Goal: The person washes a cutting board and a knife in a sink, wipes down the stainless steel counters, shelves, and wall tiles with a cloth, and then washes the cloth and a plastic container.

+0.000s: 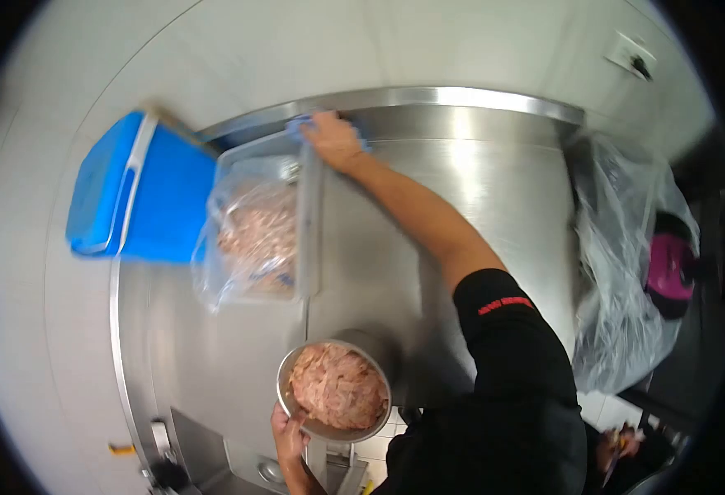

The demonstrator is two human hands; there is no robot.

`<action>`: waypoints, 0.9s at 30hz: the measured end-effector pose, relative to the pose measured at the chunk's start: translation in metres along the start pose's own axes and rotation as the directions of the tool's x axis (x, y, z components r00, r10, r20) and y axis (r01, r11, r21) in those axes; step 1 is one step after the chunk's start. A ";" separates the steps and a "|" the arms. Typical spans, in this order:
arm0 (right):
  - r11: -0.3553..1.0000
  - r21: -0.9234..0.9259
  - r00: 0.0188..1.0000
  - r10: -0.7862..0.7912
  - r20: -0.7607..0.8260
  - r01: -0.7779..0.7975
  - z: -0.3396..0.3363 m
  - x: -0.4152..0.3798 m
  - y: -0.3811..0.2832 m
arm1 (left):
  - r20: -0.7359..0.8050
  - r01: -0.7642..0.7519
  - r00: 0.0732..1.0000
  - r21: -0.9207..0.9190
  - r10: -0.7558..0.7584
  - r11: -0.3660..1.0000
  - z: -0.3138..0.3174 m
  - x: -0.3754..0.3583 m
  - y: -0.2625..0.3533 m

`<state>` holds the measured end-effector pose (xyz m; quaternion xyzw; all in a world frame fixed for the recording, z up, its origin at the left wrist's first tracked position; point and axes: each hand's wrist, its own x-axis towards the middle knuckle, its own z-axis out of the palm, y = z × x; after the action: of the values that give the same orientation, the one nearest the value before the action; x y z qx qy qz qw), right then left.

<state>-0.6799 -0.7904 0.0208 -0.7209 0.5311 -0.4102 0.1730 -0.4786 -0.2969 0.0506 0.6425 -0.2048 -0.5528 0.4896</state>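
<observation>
My left hand [290, 436] grips the near-left rim of a round metal bowl [283, 381], which holds a mound of raw, pinkish chopped meat [336, 386]. At the back of the steel counter, my right hand [332, 142] is on a blue cloth [299, 127], its fingers bent over it. Just left of that hand stands a translucent plastic tub [307, 239], lined with a clear bag [218, 272] that has more chopped meat [259, 231] inside.
A blue cooler box [168, 194] stands left of the tub. Clear plastic sheeting [618, 272] hangs at the right, near a magenta and black object [669, 266]. A sink [201, 441] is at the lower left. Another person's hands [616, 448] show at the lower right.
</observation>
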 end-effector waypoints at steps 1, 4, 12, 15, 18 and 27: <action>0.994 -0.020 0.989 -0.109 -0.099 0.107 0.004 0.003 0.005 | -0.007 -0.015 1.000 -0.016 0.015 1.000 0.002 -0.001 0.000; 0.832 -0.435 0.917 -0.397 -0.030 0.346 -0.015 0.003 0.004 | -0.041 -0.057 0.998 -0.028 0.056 0.998 0.003 0.001 -0.005; 0.861 -0.508 0.769 -0.337 -0.542 0.019 -0.188 -0.071 0.105 | 0.012 -0.166 0.986 0.071 0.166 0.984 0.003 -0.002 0.000; 0.832 -0.428 0.695 -0.072 -0.715 -0.354 -0.262 -0.106 0.150 | 0.099 -0.168 0.982 0.059 0.162 0.984 0.013 0.002 0.003; 0.742 -0.337 0.486 -0.017 -0.874 -0.580 -0.311 -0.126 0.179 | 0.150 -0.131 0.982 0.120 0.113 0.984 0.054 0.004 0.011; 0.254 -0.415 0.458 0.716 -0.526 -0.873 -0.307 -0.169 0.203 | 0.394 -0.155 0.913 0.098 0.105 0.983 0.177 0.017 0.027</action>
<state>-1.0615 -0.6559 -0.0022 -0.3067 0.9413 -0.1362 0.0370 -0.6274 -0.3939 0.0811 0.5354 -0.3743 -0.6208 0.4334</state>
